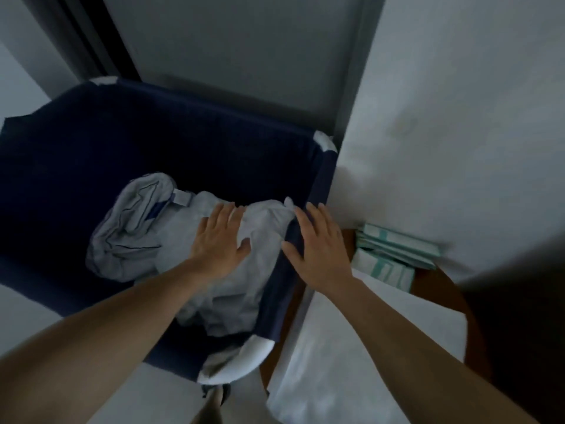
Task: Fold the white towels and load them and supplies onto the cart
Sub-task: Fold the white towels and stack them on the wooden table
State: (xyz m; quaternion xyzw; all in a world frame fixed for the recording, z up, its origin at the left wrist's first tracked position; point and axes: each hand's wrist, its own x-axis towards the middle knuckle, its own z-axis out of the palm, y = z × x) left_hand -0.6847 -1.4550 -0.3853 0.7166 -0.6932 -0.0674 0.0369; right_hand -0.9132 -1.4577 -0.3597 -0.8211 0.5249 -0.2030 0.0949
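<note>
One towel (367, 347) lay flat on the table's (440, 280) near side, not loaded yet. Left hand (218, 240) was spread flat, pressing the crumpled linen (137, 240) heaped against the cart's (153, 142) right wall. Right hand (318, 249) was spread too, resting on that rim, gripping nothing. Packets (394, 249) sat at the table's far edge, outside the cart. Judgement: early-to-mid. Linen looked unfolded; towel and packets left to load.

Navy cart bag (171, 142) — pale grey-white linen (214, 270); white-and-teal packets (394, 249); brown table (440, 289).
</note>
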